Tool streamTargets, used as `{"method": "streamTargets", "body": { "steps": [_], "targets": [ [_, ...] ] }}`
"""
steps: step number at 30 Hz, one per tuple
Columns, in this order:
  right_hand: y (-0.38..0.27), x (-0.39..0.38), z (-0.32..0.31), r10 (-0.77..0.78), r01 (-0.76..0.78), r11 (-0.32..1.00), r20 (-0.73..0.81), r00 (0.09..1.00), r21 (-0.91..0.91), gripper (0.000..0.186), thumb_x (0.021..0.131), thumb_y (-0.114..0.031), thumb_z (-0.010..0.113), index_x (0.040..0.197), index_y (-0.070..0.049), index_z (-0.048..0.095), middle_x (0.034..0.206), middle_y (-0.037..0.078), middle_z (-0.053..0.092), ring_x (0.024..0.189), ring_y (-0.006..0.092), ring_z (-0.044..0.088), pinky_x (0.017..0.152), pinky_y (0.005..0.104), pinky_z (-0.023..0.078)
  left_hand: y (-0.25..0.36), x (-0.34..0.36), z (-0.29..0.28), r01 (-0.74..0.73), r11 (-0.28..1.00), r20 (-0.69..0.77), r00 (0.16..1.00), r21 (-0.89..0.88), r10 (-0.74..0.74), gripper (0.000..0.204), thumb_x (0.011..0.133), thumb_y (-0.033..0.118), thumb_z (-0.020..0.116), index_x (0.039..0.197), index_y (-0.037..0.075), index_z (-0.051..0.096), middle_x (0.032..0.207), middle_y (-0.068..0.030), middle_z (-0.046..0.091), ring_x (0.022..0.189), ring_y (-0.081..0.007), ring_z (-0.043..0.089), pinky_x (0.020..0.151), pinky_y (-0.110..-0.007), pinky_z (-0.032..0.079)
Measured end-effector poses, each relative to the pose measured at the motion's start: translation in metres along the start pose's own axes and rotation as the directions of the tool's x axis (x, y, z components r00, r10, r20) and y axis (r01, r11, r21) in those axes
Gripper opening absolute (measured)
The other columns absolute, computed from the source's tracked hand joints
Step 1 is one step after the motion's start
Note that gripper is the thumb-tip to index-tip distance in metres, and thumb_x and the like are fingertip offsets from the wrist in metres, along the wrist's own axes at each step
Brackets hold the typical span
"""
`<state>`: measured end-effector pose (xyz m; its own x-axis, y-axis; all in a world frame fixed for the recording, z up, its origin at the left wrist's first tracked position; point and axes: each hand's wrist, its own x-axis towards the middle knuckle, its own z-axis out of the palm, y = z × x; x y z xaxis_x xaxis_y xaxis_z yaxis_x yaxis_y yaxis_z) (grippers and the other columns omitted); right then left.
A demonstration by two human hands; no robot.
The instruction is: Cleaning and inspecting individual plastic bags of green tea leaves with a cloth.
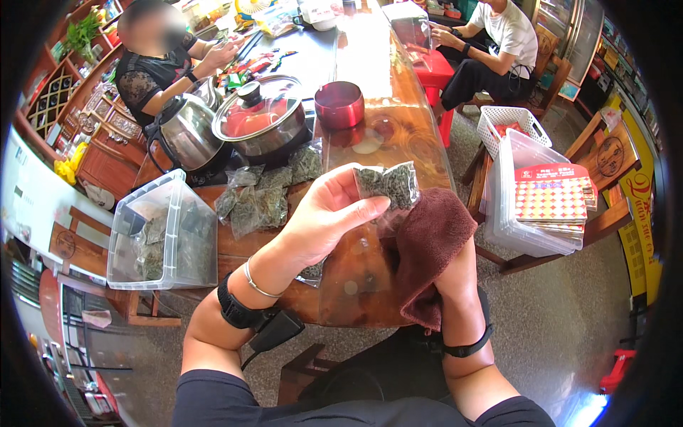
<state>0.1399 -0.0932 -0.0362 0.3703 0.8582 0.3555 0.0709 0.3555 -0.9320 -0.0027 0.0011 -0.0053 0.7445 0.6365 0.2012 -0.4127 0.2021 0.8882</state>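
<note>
My left hand (320, 213) is closed on a small clear plastic bag of dark dried leaves (391, 185), pinched between thumb and fingers above the table edge. Against the bag's right side, a brown towel (435, 242) hangs over my right hand (455, 274), which grips it; the cloth hides those fingers. Similar leaf-filled bags (263, 203) lie piled on the wooden table (356, 285), left of my left hand. Another bag (311, 272) shows partly under my left wrist.
A clear plastic bin (167, 245) with more bags stands at left. Behind the pile are a steel kettle (186, 132), a lidded pot (263, 121) and a red bowl (339, 107). At right, a clear bin (509, 213) holds patterned cards (551, 196). Two people sit farther back.
</note>
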Motion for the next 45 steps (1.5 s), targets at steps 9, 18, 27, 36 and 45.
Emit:
{"method": "streamTargets", "body": {
  "steps": [9,18,27,36,45],
  "targets": [
    [0.005,0.003,-0.003,-0.328,0.296,0.808,0.030,0.944,-0.509,0.053,0.068,-0.011,0.062,0.116,-0.002,0.042,0.111,0.015,0.048,0.102,0.0262,0.047,0.092,0.0329,0.033,0.004,-0.001,-0.005,0.080,0.971,0.005,0.996,0.226,-0.084,0.013,0.081,0.004,0.055,0.092,0.003,0.049,0.084,-0.0004,0.056,0.074,-0.0045,0.054,0.065,-0.018,0.045],
    [-0.010,0.002,-0.003,-0.048,0.054,0.985,0.039,0.998,-0.162,0.033,0.071,-0.008,0.058,0.103,0.002,0.053,0.102,0.012,0.055,0.093,0.0179,0.052,0.083,0.0288,0.039,0.002,-0.002,-0.005,0.128,0.943,0.012,0.990,0.307,-0.138,0.010,0.082,0.009,0.055,0.088,0.002,0.049,0.077,0.0008,0.055,0.066,-0.0047,0.054,0.057,-0.018,0.045],
    [-0.014,0.009,-0.001,-0.112,0.127,0.925,0.063,0.992,-0.359,0.029,0.070,-0.010,0.056,0.097,0.001,0.055,0.094,0.016,0.056,0.090,0.0294,0.054,0.080,0.0316,0.041,0.006,-0.001,-0.005,0.126,0.948,-0.048,0.992,0.292,-0.117,0.009,0.083,0.009,0.054,0.081,0.004,0.047,0.074,0.0020,0.050,0.066,-0.0032,0.048,0.058,-0.017,0.041],
    [-0.007,-0.002,-0.003,0.015,-0.011,0.998,0.063,0.998,-0.067,0.032,0.063,-0.006,0.068,0.093,0.000,0.057,0.083,0.007,0.061,0.076,0.0142,0.057,0.069,0.0275,0.045,-0.002,-0.002,-0.008,0.079,0.980,-0.104,0.993,0.184,-0.061,0.007,0.084,0.005,0.049,0.080,0.005,0.044,0.074,0.0028,0.046,0.069,-0.0029,0.043,0.061,-0.018,0.038],
    [0.000,0.003,-0.001,-0.155,0.156,0.978,0.025,0.988,-0.137,0.038,0.066,-0.005,0.065,0.101,0.000,0.052,0.098,0.010,0.055,0.089,0.0149,0.053,0.079,0.0281,0.041,0.002,0.002,-0.013,0.083,0.925,-0.095,0.994,0.371,-0.051,0.009,0.085,0.011,0.052,0.082,0.005,0.046,0.073,0.0043,0.047,0.066,-0.0004,0.043,0.055,-0.016,0.037]
  ]
}}
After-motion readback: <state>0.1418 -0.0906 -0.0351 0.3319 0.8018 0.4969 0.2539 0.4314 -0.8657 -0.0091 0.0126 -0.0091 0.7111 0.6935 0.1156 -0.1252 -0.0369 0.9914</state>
